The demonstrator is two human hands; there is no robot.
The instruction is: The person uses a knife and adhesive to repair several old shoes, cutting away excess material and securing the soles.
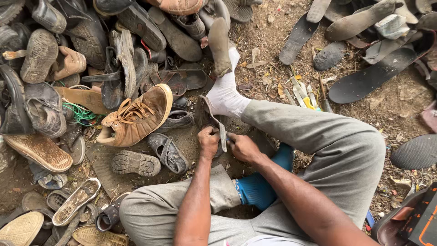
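Fingers [210, 135] of the left hand [209, 142] curl shut around the lower edge of a worn sole [208, 117], which stands tilted against the white sock [225, 94]. Just beside it, the right hand [242, 148] presses against the sole's edge with its fingers closed; whether they pinch a small tool I cannot tell, as that spot is hidden. Sole and both hands sit just below the sock, between the person's grey-trousered knees. A blue sock [259, 187] lies below the sock, under the right forearm. Left of the sock rests a tan lace-up shoe [136, 117] on its side, with a small dark shoe [167, 151] near it. Farther left a heap of old shoes [54, 59] spreads over the dirt. Right of the sock lie loose black soles [371, 75].
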